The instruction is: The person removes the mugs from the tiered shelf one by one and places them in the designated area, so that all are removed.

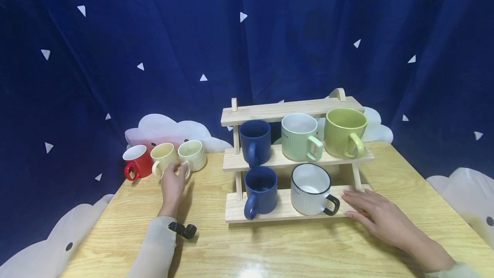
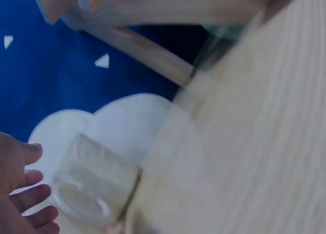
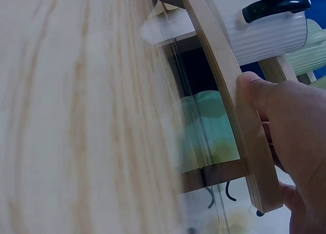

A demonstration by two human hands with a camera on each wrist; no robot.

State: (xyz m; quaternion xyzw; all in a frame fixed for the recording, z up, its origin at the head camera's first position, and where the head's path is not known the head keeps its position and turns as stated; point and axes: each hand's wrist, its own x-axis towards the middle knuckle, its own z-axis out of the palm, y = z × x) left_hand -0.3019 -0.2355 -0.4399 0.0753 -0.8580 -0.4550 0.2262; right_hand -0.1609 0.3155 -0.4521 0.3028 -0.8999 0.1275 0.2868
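My left hand is at the handle of a pale cream-green mug, beside a yellow mug. In the left wrist view its fingers are loosely spread, with a gap between them and the pale mug. A red mug stands farther left. On the right, my right hand rests on the end of a wooden tiered shelf's lowest board. Its thumb touches the board's front edge, near a white mug with black rim and handle.
A dark blue mug stands left of the white one. The middle board holds another blue mug, a mint mug and an olive-green mug. A navy curtain with white triangles hangs behind the wooden table.
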